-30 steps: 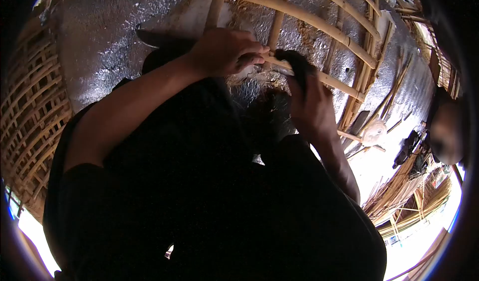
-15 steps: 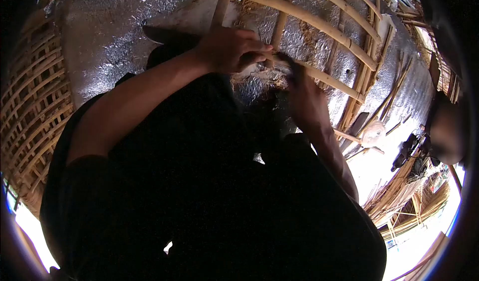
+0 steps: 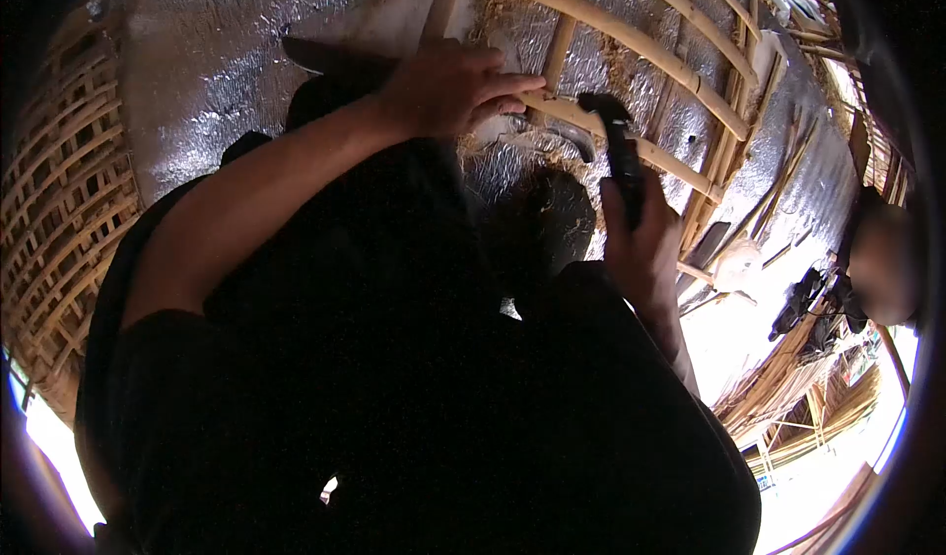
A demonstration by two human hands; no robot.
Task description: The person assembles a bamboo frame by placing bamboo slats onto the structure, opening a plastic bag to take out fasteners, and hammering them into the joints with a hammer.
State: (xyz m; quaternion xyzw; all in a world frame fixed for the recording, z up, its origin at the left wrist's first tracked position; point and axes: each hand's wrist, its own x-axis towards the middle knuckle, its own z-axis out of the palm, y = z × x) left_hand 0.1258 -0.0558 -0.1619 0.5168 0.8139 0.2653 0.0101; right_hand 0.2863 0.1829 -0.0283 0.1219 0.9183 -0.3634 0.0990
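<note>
My left hand (image 3: 448, 92) reaches across to the near bamboo strip (image 3: 655, 156), its fingers closed around the strip's left end where it meets a cross slat (image 3: 559, 47). Any small item between those fingertips is hidden. My right hand (image 3: 642, 240) is wrapped around the dark handle of a hammer (image 3: 624, 151). The hammer's head is raised just above the bamboo strip, to the right of my left fingertips and apart from them. Below the strip, near the hammer, is a curved grey piece (image 3: 572, 141) whose kind I cannot make out.
More bamboo strips (image 3: 591, 18) form a lattice over a shiny silvery sheet (image 3: 222, 72). A dark flat pointed piece (image 3: 320, 57) lies beyond my left forearm. Woven bamboo (image 3: 69, 210) stands at left. At right are a pale round object (image 3: 737, 264) and another person (image 3: 882, 259).
The hammer has come up and to the right, away from my left fingertips, and shows more sharply. My left hand stays at the strip's end.
</note>
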